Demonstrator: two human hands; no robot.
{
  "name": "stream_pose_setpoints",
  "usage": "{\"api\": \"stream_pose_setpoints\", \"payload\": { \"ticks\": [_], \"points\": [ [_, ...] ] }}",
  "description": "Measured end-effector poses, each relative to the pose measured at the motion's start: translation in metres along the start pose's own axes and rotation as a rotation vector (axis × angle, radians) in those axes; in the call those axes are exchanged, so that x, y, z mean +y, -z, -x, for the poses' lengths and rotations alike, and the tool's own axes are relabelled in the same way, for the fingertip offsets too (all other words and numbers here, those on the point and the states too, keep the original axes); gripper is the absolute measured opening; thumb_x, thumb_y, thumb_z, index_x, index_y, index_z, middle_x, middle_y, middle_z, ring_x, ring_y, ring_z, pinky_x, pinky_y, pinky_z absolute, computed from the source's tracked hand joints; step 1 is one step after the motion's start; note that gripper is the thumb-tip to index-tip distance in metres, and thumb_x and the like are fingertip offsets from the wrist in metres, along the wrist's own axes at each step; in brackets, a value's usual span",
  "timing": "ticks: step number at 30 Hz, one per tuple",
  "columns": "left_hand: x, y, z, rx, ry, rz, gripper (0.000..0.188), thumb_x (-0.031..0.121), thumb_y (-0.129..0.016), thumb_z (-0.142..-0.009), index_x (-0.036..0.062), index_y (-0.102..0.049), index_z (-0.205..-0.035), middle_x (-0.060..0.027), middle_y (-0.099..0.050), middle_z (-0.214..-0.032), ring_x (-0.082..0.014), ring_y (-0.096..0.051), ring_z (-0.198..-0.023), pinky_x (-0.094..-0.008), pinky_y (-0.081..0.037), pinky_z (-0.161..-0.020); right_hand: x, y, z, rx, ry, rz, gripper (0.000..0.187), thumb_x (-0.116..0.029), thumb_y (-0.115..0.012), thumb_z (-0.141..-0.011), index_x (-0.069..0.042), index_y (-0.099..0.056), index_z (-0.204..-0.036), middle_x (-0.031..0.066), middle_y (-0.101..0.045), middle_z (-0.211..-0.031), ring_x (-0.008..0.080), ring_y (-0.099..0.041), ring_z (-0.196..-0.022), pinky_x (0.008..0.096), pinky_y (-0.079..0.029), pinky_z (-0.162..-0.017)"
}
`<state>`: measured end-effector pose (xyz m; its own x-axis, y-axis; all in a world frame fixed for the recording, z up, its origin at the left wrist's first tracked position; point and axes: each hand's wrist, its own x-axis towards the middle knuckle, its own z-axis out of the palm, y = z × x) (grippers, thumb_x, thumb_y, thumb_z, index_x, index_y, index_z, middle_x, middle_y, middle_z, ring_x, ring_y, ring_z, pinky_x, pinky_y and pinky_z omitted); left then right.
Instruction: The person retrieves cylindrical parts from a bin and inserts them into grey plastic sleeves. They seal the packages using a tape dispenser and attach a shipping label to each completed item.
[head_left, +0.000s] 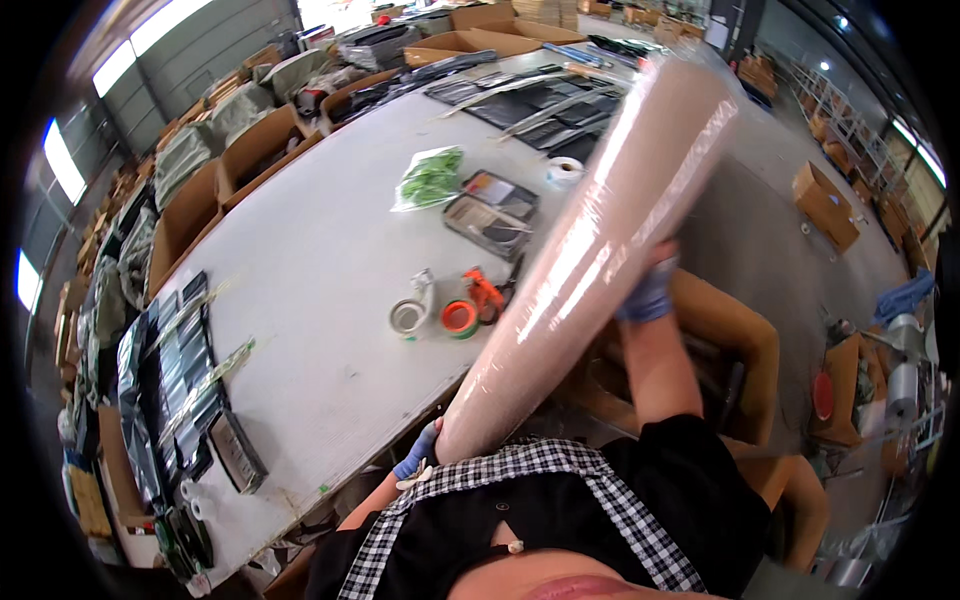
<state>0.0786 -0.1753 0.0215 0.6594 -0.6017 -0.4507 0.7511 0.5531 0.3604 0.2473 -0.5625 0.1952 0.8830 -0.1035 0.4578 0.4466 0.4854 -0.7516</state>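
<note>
A long, thick beige roll [600, 240] in clear, shiny plastic film slants across the front of me. Its lower end rests close against my apron, while its upper end reaches far to the right over the table. Around the lower end is my left hand [418, 452] in a blue glove, fingers partly hidden by the roll. My right hand [652, 288], gloved too and blurred, grips the roll's right side about halfway up. Left of the roll, a clear tape roll [407, 316] and an orange tape roll [460, 318] lie on the white table [330, 330].
Farther back are a bag of green pieces [430, 180], a divided tray [492, 212] and a white roll [565, 172]. Dark plastic-wrapped bundles [185, 360] lie at the left. Cardboard boxes [262, 150] line the far edge. Brown chairs [735, 330] stand at my right.
</note>
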Motion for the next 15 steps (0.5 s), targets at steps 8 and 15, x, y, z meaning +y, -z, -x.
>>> {"api": "stream_pose_setpoints", "payload": {
  "ticks": [8, 15],
  "points": [
    [0.104, 0.028, 0.124, -0.146, -0.557, -0.690, 0.059, 0.048, -0.050, -0.096, 0.0020, -0.051, -0.132, -0.0177, -0.061, -0.122, -0.0237, -0.064, -0.102, -0.0340, -0.054, -0.087, 0.192, -0.298, 0.136, -0.586, -0.611, -0.162, 0.088, -0.029, -0.088, -0.067, -0.003, -0.043, -0.139, 0.0068, -0.060, -0.124, 0.0189, -0.057, -0.113, 0.0344, -0.047, -0.097],
    [0.146, 0.086, 0.238, 0.548, -0.320, -0.701, 0.034, 0.033, -0.061, -0.095, 0.0066, -0.060, -0.116, -0.0090, -0.065, -0.095, -0.0152, -0.064, -0.075, -0.0290, -0.055, -0.065, 0.213, -0.366, 0.132, -0.361, -0.730, 0.717, 0.080, -0.023, -0.081, -0.072, 0.006, -0.040, -0.134, 0.0166, -0.059, -0.119, 0.0241, -0.062, -0.098, 0.0341, -0.053, -0.084]
  ]
}}
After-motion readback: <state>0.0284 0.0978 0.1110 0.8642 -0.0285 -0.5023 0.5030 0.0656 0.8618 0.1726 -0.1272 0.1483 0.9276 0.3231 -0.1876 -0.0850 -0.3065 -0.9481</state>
